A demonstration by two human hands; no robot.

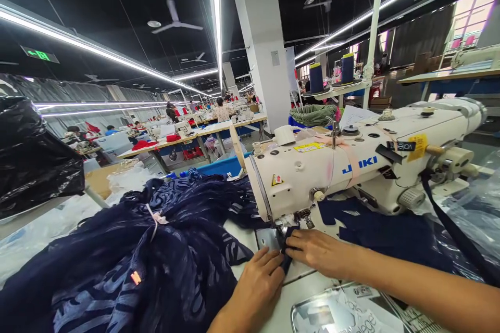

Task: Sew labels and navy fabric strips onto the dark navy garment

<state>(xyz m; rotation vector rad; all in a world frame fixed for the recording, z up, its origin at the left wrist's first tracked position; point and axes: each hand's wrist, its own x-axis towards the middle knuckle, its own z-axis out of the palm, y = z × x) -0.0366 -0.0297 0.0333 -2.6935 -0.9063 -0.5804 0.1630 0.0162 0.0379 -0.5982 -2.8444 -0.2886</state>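
A narrow piece of navy fabric point(287, 261) lies under the needle area of a white sewing machine point(297, 179) and runs toward me. My left hand point(260, 281) is in front of the needle plate point(267, 239), its curled fingers gripping the fabric's left edge. My right hand point(316, 252) comes in from the right, fingertips closed on the same piece close to the presser foot. Part of the fabric is hidden beneath my fingers. Left of the machine a large heap of sheer navy patterned cloth point(187, 270) is gathered with a pale tie point(156, 217).
Flat navy pieces point(385, 234) lie beneath the machine arm. A clear-covered tray point(332, 312) with labels is at the front edge. Navy thread cones point(316, 78) stand behind on a rack. A black plastic bag point(35, 161) bulges at far left. People sit at tables farther back.
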